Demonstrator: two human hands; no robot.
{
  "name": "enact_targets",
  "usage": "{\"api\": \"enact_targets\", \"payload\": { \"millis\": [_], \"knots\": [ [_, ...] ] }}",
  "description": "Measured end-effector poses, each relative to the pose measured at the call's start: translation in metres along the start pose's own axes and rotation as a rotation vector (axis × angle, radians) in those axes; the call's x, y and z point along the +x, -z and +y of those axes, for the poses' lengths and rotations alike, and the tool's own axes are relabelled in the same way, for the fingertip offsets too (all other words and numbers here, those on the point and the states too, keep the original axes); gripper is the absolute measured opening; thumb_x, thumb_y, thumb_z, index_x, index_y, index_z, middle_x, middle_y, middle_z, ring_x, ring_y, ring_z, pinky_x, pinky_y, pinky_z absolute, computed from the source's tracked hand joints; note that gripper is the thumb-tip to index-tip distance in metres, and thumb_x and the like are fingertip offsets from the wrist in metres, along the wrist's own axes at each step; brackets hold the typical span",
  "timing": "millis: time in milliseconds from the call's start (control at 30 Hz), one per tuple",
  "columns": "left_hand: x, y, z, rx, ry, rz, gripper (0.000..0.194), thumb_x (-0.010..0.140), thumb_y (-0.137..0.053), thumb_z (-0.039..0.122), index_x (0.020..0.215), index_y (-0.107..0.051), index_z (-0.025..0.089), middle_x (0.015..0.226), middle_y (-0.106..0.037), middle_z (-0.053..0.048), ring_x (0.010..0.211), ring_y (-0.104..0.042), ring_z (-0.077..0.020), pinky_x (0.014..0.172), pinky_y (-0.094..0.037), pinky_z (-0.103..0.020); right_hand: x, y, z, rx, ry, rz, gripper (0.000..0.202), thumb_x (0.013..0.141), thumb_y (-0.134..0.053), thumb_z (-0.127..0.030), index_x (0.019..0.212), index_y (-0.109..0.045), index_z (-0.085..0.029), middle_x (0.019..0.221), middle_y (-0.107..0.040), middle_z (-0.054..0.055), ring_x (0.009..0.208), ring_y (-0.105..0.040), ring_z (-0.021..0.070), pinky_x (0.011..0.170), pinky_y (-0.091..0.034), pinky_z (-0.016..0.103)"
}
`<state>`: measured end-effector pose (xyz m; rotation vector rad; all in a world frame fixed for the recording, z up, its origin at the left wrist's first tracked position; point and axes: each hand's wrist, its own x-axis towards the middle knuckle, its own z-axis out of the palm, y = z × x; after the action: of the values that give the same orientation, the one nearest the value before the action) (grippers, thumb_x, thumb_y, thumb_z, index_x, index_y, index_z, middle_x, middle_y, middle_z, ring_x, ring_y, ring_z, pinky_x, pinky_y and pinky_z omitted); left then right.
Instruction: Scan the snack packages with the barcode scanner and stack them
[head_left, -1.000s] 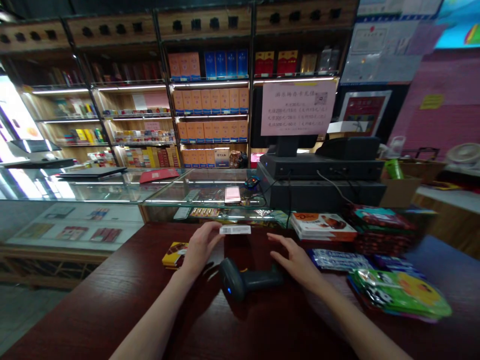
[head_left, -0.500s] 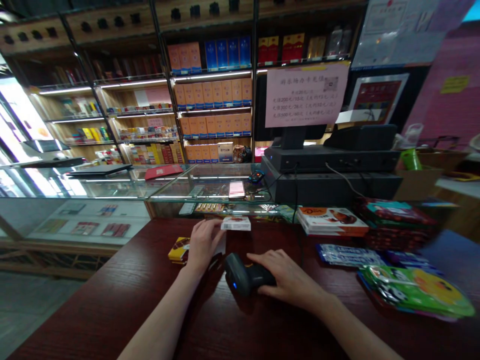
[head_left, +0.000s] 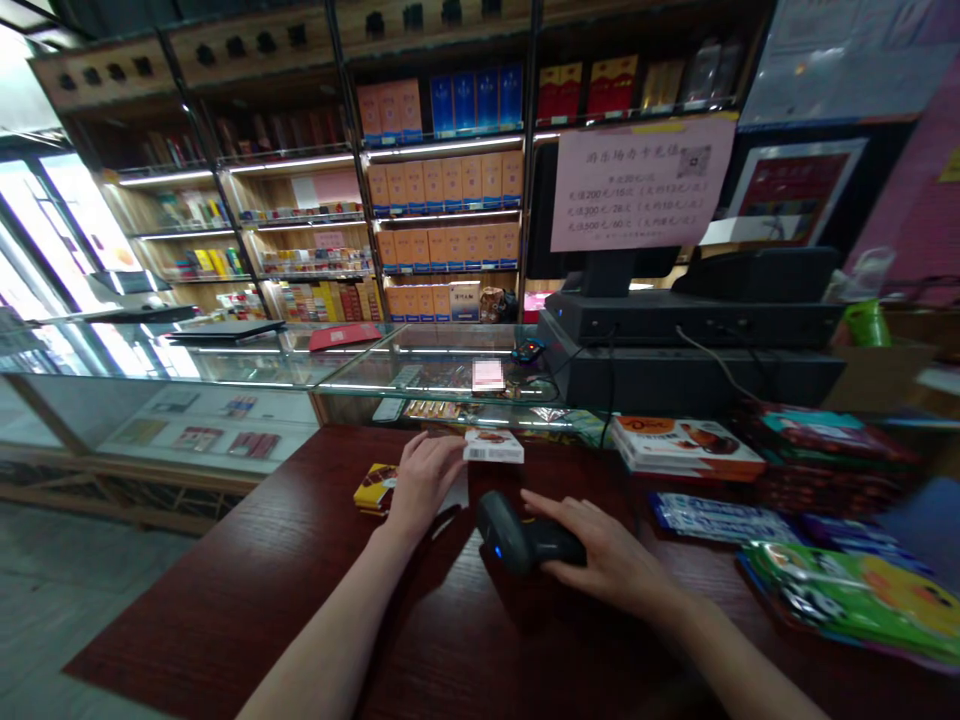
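The right hand point(head_left: 600, 555) wraps around the scanner point(head_left: 525, 540). Just left of the scanner, the left hand point(head_left: 424, 480) pinches a small box point(head_left: 493, 446) by its end.

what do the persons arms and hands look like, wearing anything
Both forearms are bare as far as the frame shows: no sleeves in view. The left hand and right hand wear no gloves, and no watch, bracelet or ring is visible. Fingernails are too blurred to describe.
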<state>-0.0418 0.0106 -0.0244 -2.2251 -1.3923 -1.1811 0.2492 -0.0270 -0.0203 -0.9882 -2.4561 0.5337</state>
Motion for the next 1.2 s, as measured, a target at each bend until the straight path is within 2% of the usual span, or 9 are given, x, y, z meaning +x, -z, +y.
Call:
{"api": "enact_targets", "payload": {
  "millis": [100, 200, 367, 533, 933, 1200],
  "knots": [
    [0.000, 0.001, 0.001, 0.031, 0.001, 0.038, 0.018, 0.091, -0.064, 0.027, 0.109, -0.068, 0.027, 0.124, -0.067, -0.004, 0.117, -0.059, -0.0217, 0.106, -0.041, -0.044, -0.006, 0.014, 0.002, 0.073, -0.022, 0.023, 0.073, 0.086, -0.066, -0.030, 0.152, -0.035, -0.034, 0.136, -0.063, 0.005, 0.122, -0.058, 0.0269, 0.111, -0.039, 0.048],
    [-0.001, 0.001, 0.003, 0.073, 0.010, 0.089, 0.019, 0.088, -0.067, 0.029, 0.108, -0.070, 0.028, 0.135, -0.057, -0.007, 0.125, -0.052, -0.0257, 0.107, -0.041, -0.046, -0.011, 0.028, 0.003, 0.185, -0.058, 0.052, 0.075, 0.085, -0.068, -0.032, 0.152, -0.034, -0.034, 0.137, -0.062, 0.005, 0.122, -0.060, 0.0253, 0.107, -0.044, 0.044],
    [0.000, 0.002, 0.006, 0.113, 0.020, 0.137, 0.021, 0.085, -0.071, 0.027, 0.106, -0.072, 0.029, 0.140, -0.050, -0.009, 0.132, -0.045, -0.0286, 0.113, -0.037, -0.051, -0.016, 0.040, -0.003, 0.289, -0.112, 0.068, 0.072, 0.086, -0.068, -0.033, 0.151, -0.037, -0.034, 0.135, -0.063, 0.004, 0.119, -0.062, 0.0231, 0.104, -0.048, 0.038],
    [0.000, 0.003, 0.009, 0.147, 0.002, 0.152, 0.020, 0.084, -0.072, 0.027, 0.103, -0.073, 0.030, 0.142, -0.048, -0.008, 0.135, -0.044, -0.0296, 0.118, -0.026, -0.058, -0.016, 0.041, -0.006, 0.302, -0.116, 0.078, 0.072, 0.085, -0.069, -0.032, 0.150, -0.039, -0.033, 0.132, -0.065, 0.005, 0.116, -0.064, 0.0230, 0.102, -0.049, 0.037],
    [0.000, -0.002, 0.010, 0.155, -0.014, 0.191, 0.017, 0.080, -0.076, 0.026, 0.097, -0.073, 0.029, 0.138, -0.052, -0.009, 0.132, -0.047, -0.0300, 0.116, -0.028, -0.059, -0.014, 0.038, -0.005, 0.277, -0.079, 0.099, 0.072, 0.084, -0.067, -0.029, 0.150, -0.038, -0.033, 0.128, -0.066, 0.006, 0.112, -0.065, 0.0229, 0.101, -0.049, 0.039],
    [-0.001, 0.002, 0.008, 0.157, -0.006, 0.158, 0.019, 0.085, -0.071, 0.028, 0.103, -0.073, 0.031, 0.143, -0.049, -0.008, 0.136, -0.044, -0.0306, 0.118, -0.026, -0.059, -0.013, 0.038, -0.007, 0.317, -0.116, -0.007, 0.076, 0.083, -0.068, -0.030, 0.151, -0.035, -0.034, 0.130, -0.065, 0.004, 0.114, -0.063, 0.0228, 0.101, -0.048, 0.038]
  ]
}}
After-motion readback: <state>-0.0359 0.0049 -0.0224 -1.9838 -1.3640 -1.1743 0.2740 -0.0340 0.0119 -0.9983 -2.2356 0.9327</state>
